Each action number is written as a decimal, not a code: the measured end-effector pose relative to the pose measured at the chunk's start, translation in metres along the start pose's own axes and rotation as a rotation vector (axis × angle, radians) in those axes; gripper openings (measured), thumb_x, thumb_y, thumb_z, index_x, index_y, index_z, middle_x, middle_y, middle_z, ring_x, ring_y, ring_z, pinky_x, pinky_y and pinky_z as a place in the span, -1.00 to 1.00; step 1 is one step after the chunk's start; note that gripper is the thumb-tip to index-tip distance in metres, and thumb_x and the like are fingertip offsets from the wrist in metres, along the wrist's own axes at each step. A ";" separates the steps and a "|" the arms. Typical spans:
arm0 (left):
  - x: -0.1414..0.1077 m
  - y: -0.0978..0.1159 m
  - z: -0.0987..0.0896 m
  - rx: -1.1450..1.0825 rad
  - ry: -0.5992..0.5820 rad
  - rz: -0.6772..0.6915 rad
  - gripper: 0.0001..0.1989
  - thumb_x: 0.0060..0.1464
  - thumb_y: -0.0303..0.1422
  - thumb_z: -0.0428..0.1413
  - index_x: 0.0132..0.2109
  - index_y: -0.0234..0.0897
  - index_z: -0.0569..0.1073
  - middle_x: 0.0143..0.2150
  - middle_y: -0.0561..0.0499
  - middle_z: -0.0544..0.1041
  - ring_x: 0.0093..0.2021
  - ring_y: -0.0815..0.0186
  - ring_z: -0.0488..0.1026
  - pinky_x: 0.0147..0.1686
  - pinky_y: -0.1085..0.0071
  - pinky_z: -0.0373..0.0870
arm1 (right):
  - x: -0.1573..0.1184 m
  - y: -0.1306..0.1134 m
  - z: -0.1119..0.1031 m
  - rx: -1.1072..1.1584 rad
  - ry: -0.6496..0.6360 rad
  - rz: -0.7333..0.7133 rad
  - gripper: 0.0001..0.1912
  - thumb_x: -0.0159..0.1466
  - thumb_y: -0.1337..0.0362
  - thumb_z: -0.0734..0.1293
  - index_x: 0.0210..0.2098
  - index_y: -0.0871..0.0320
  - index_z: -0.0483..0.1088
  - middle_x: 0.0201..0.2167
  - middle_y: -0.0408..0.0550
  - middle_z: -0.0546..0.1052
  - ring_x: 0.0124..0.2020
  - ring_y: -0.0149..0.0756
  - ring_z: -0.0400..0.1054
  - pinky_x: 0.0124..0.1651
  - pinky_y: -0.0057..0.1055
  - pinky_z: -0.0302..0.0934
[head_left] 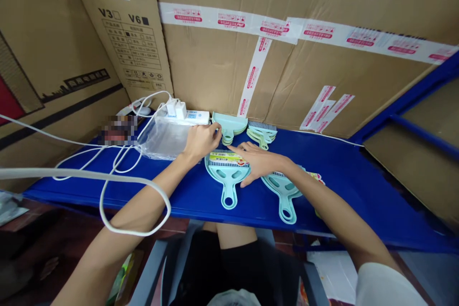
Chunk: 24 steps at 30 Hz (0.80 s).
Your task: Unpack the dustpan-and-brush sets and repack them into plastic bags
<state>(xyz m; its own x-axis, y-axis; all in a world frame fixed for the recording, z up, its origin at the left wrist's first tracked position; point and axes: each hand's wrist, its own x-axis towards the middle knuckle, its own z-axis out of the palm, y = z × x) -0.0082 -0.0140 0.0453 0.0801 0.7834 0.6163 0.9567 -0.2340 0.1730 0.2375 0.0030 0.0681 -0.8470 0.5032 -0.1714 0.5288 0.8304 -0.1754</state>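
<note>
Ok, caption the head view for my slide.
Left hand and right hand among pale-teal dustpans on a blue table, cardboard behind.

"V3", "V6" — on the cardboard [131, 31]

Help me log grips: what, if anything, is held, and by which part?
Cannot tell: right hand overlaps front-left dustpan; left hand is curled, contact unclear.

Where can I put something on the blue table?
There's most bare room on the blue table between the right forearm and side cardboard, plus a smaller patch right of the brush stack. The middle is crowded with dustpans, the left hand and right hand; the left side with cables and a plastic bag.
</note>
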 end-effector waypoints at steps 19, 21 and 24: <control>-0.003 -0.002 0.008 -0.110 0.086 -0.022 -0.75 0.33 -0.28 0.08 -0.13 -0.23 0.65 -0.50 0.02 0.61 -0.49 0.25 0.53 -0.38 0.37 0.25 | -0.043 -0.100 -0.002 -0.143 0.083 -0.326 -0.57 0.42 -0.09 0.44 -0.10 0.20 0.61 -0.11 0.11 0.56 -0.12 -0.05 0.47 -0.20 -0.25 0.34; -0.003 -0.002 0.009 -0.124 0.109 -0.022 -0.74 0.34 -0.27 0.08 -0.13 -0.23 0.65 -0.52 0.03 0.59 -0.50 0.27 0.51 -0.39 0.39 0.24 | -0.044 -0.112 0.011 -0.241 0.075 -0.299 -0.57 0.42 -0.06 0.45 -0.09 0.24 0.63 -0.07 0.20 0.56 -0.06 0.03 0.50 -0.21 -0.24 0.36; -0.004 -0.001 0.010 -0.148 0.129 -0.025 -0.74 0.33 -0.27 0.07 -0.13 -0.23 0.66 -0.54 0.05 0.56 -0.52 0.30 0.50 -0.40 0.41 0.24 | -0.046 -0.121 0.026 -0.264 0.078 -0.211 -0.66 0.44 0.06 0.42 -0.09 0.24 0.65 0.07 0.31 0.54 -0.13 0.04 0.56 -0.22 -0.19 0.42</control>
<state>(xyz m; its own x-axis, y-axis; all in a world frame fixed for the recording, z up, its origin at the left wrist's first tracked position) -0.0069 -0.0110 0.0351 0.0114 0.7121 0.7020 0.9055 -0.3052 0.2949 0.2135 -0.1268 0.0715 -0.9432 0.3222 -0.0814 0.3181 0.9462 0.0601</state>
